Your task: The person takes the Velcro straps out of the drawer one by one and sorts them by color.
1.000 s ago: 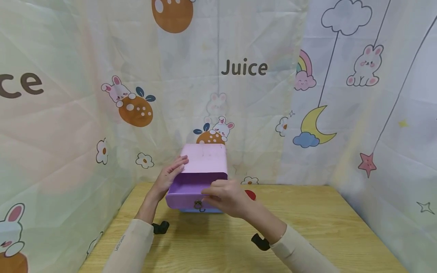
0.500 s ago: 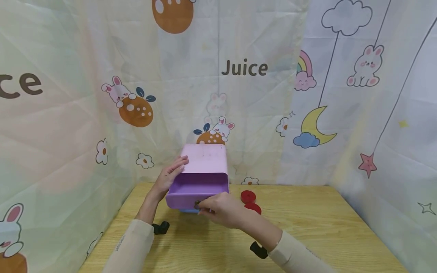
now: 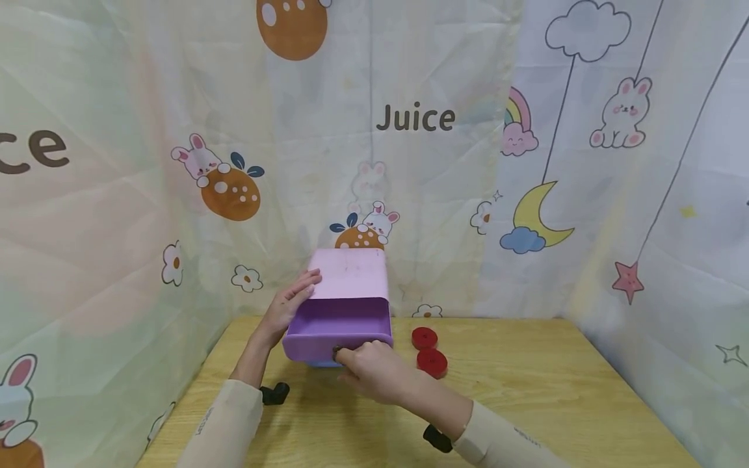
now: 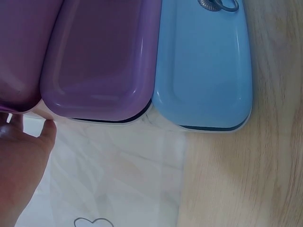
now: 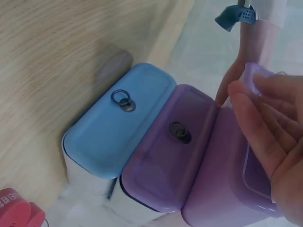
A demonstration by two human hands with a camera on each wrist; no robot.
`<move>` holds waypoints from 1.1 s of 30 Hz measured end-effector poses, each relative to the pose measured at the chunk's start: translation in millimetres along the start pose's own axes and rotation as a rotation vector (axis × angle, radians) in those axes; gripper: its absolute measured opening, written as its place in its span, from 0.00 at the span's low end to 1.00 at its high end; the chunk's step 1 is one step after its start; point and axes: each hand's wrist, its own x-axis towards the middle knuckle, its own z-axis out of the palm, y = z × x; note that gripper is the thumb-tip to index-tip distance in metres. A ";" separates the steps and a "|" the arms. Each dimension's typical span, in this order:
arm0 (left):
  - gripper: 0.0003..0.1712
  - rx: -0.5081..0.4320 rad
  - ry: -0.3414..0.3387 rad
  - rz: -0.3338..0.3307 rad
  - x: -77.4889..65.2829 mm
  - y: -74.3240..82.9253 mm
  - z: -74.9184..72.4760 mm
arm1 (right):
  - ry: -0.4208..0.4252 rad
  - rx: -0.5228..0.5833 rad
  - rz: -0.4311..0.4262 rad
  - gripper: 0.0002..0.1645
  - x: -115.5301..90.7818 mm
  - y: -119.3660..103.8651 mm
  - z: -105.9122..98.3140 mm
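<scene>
A small drawer cabinet [image 3: 349, 273] with a pale pink top stands on the table. Its purple top drawer [image 3: 304, 350] is pulled out, and the part of its inside that shows holds nothing. My right hand [image 3: 380, 374] pinches the small ring pull [image 3: 336, 353] on that drawer's front; the fingers mostly hide the ring. My left hand [image 3: 285, 309] rests against the cabinet's left side, fingertips on the top's edge. In the right wrist view, a closed purple drawer [image 5: 158, 163] and a closed blue drawer [image 5: 118, 127] show below, each with a ring pull.
Two flat red rolls [image 3: 432, 363] lie right of the cabinet. Black bent pieces [image 3: 275, 393] show beside both wrists. A printed cloth [image 3: 433, 260] hangs behind the table and along both sides. Wooden table surface [image 3: 526, 390] extends to the right.
My right hand has moved down from the drawer's right rim to the ring pull and pinches it. Both red rolls have come into full view. The left hand stays on the cabinet.
</scene>
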 end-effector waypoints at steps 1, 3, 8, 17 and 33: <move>0.25 0.000 0.003 0.000 0.1 -0.1 -0.2 | 0.010 -0.019 0.010 0.11 0.6 -0.8 0.3; 0.25 0.004 0.004 -0.002 -0.5 0.0 -0.5 | 0.032 -0.051 0.025 0.12 2.1 -2.3 1.4; 0.25 0.005 0.002 -0.005 -3.2 -1.8 -0.5 | 0.075 -0.045 0.036 0.11 3.5 -5.8 4.8; 0.26 -0.037 -0.022 0.020 -5.2 -0.5 -1.3 | 0.286 0.092 -0.034 0.04 6.7 -3.9 2.1; 0.29 -0.044 -0.055 -0.023 -2.7 6.3 -3.9 | 0.290 0.259 0.057 0.05 18.2 16.7 7.3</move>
